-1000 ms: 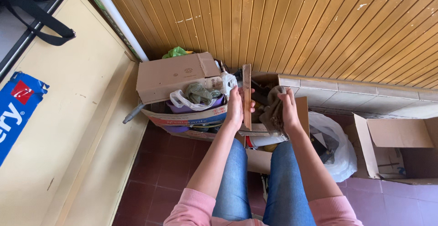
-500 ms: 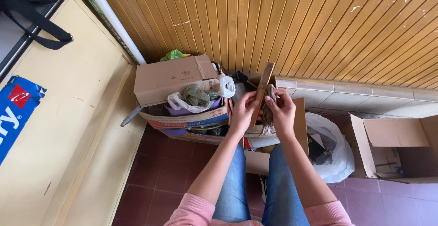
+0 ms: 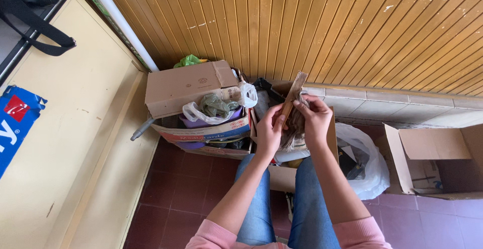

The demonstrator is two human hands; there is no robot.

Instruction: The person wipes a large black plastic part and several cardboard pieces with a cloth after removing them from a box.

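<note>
My left hand (image 3: pixel 270 131) grips a thin wooden stick (image 3: pixel 294 91) near its lower end; the stick tilts up to the right. My right hand (image 3: pixel 313 118) pinches a bundle of brownish fibres (image 3: pixel 293 131) that hangs against the stick between both hands. Both hands are raised above my knees in blue jeans (image 3: pixel 282 203), in front of an open cardboard box (image 3: pixel 279 175). The lower end of the stick is hidden by my fingers.
A stack of cardboard boxes (image 3: pixel 186 85) with plastic bags (image 3: pixel 216 105) stands to the left. A white plastic bag (image 3: pixel 366 166) and an open empty carton (image 3: pixel 427 161) lie to the right. Behind is a wooden slatted wall (image 3: pixel 322 22); a yellow panel (image 3: pixel 65 143) lies left on the red tiled floor.
The stick has tilted from upright to leaning right, and both hands have come closer together around the fibre bundle.
</note>
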